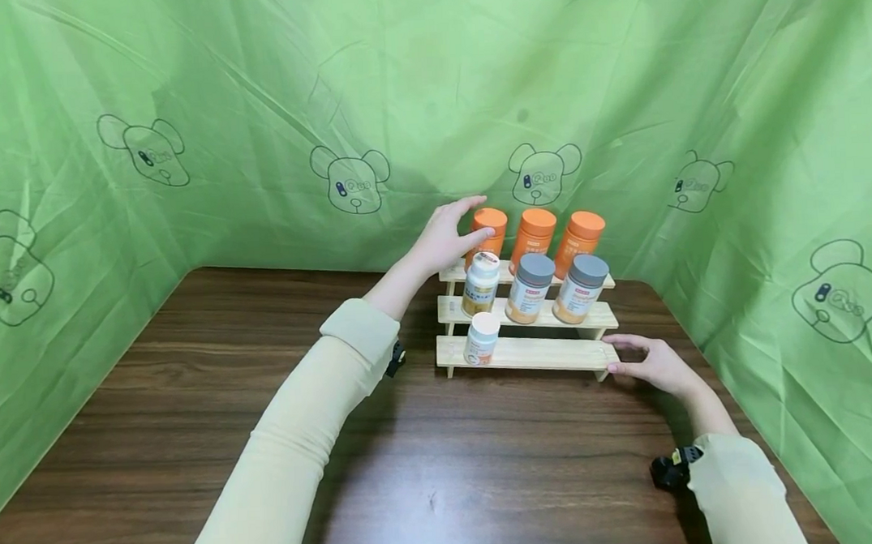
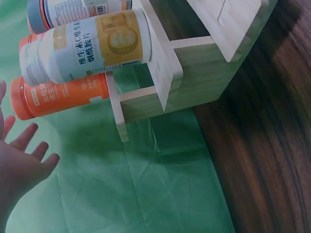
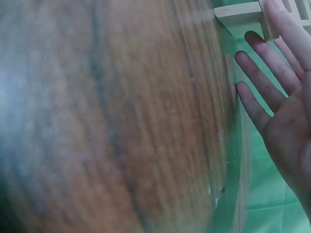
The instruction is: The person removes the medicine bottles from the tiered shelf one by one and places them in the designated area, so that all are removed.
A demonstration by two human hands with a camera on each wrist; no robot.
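A three-tier wooden shelf (image 1: 549, 352) stands on the table. My left hand (image 1: 449, 237) is at the leftmost orange bottle (image 1: 490, 218) on the top tier, its thumb in front of the cap. The left wrist view shows its fingers (image 2: 34, 154) spread and apart from the bottle's side. My right hand (image 1: 659, 365) is at the right end of the bottom tier, thumb and forefinger by the board; its other fingers (image 3: 260, 80) are extended. A white-and-gold bottle (image 2: 97, 46) and two grey-capped bottles stand on the middle tier. One small white bottle (image 1: 482, 340) stands at the bottom tier's left.
Two more orange bottles, one in the middle (image 1: 536, 223) and one at the right (image 1: 584, 231), share the top tier. Green cloth (image 1: 413, 86) with bear-head drawings hangs behind and at both sides of the brown wood-grain table (image 1: 444, 466).
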